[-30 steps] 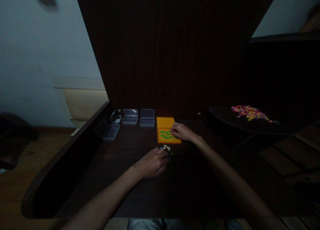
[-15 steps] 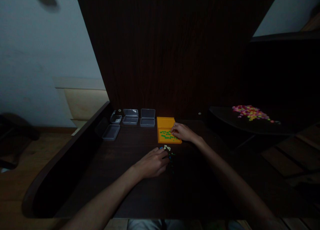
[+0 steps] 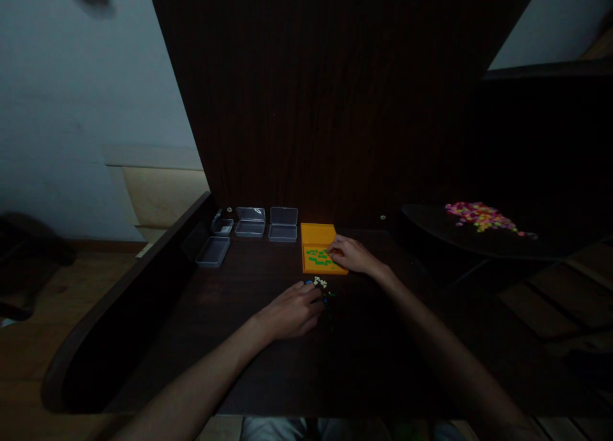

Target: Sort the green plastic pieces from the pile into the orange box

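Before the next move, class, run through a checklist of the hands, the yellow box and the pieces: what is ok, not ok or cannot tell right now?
1. Yellow box open: ok, its lid is folded back.
2. Green pieces inside the box: ok, several are visible.
3. Right hand at the box: ok, its fingers are over the right side.
4. Right hand holding a piece: cannot tell, too small and dark.
5. Left hand near loose pieces: ok, white pieces lie just beyond its fingers.
6. No loose pieces on the desk in front of the box: not ok, the white ones are there.
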{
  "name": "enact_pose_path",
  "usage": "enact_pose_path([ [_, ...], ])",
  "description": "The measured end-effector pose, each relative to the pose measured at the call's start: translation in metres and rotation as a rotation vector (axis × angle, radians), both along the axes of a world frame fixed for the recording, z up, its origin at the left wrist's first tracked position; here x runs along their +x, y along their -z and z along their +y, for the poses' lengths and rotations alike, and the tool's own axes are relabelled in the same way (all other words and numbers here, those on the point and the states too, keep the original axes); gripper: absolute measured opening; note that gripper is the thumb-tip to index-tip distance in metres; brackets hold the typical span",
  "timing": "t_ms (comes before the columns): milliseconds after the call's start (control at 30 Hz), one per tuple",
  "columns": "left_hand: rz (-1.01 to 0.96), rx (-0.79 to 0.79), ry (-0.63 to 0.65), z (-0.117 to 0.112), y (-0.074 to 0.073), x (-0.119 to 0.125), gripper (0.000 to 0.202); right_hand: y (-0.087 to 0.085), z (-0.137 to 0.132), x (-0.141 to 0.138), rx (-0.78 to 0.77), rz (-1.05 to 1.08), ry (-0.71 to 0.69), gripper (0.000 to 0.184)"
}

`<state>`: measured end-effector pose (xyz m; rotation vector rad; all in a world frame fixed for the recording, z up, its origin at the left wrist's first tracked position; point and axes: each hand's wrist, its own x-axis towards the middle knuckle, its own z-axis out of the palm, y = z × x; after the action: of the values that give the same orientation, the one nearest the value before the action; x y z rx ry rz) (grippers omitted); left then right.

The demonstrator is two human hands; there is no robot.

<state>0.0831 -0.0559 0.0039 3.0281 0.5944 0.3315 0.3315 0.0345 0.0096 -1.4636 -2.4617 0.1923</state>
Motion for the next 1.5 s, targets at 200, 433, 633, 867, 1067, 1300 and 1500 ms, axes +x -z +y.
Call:
enact_pose_path([
  [200,-0.009,0.0,0.01,0.001,0.001,0.0,0.009,0.002,0.001,-0.002,0.003,-0.014,0.009,0.027],
  [433,-0.016,0.0,-0.006,0.0,0.001,0.001,0.01,-0.001,-0.002,-0.002,-0.012,-0.034,0.027,0.027],
  [633,-0.014,-0.008,-0.002,0.0,0.0,0.001,0.009,-0.001,-0.004,-0.002,-0.02,-0.07,0.018,0.03],
  [867,-0.016,-0.013,0.001,0.001,0.001,0.0,0.009,-0.005,-0.01,0.002,0.03,0.049,0.036,0.026],
  [1067,-0.008,-0.003,-0.006,0.0,-0.001,0.001,0.008,-0.007,-0.041,-0.001,0.058,0.27,-0.084,0.018],
  [1300,-0.055,-0.004,-0.003,0.002,0.003,0.0,0.008,0.009,-0.086,-0.01,-0.067,0.31,-0.186,0.01],
  [1500,-0.094,-0.016,-0.001,0.003,0.006,-0.001,0.009,0.019,-0.093,-0.01,-0.034,0.285,-0.184,0.005],
])
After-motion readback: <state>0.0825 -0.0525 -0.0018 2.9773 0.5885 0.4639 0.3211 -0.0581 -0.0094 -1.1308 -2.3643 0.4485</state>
